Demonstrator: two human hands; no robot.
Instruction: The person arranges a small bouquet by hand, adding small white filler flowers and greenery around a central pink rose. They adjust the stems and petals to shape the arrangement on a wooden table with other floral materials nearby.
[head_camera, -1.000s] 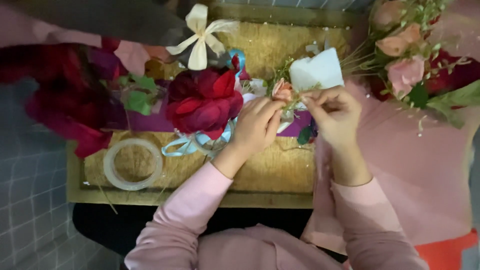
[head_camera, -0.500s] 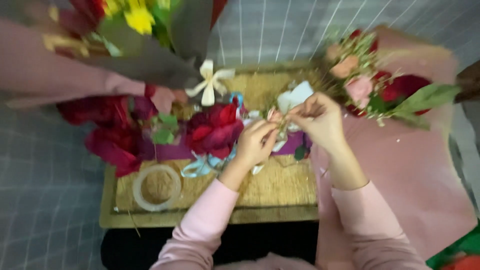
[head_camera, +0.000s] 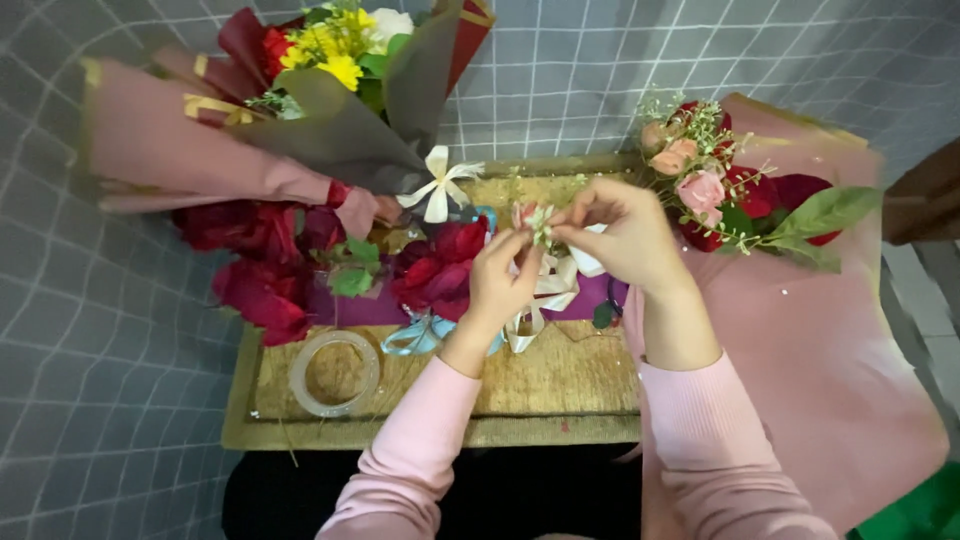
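Observation:
My left hand (head_camera: 503, 283) and my right hand (head_camera: 620, 235) meet above a small wooden table (head_camera: 560, 385). Both pinch a small pink flower bud (head_camera: 530, 217) with pale sepals between the fingertips. A white scrap of paper or ribbon (head_camera: 592, 262) shows just under my right hand. Beneath my left hand lie a large red rose (head_camera: 440, 265) and loops of cream and light blue ribbon (head_camera: 415, 335). Both arms wear pink sleeves.
A roll of clear tape (head_camera: 335, 372) lies on the table's left part. Red roses (head_camera: 255, 265) and a cream bow (head_camera: 440, 185) sit at the back. A wrapped bouquet (head_camera: 300, 110) leans at upper left, a pink-wrapped bouquet (head_camera: 760, 200) lies at right. Grey tiled floor surrounds the table.
The view has pulled back and tilted, so the upper-left bouquet came into sight. My hands stayed together on the small bud, lifting it slightly toward the table's back.

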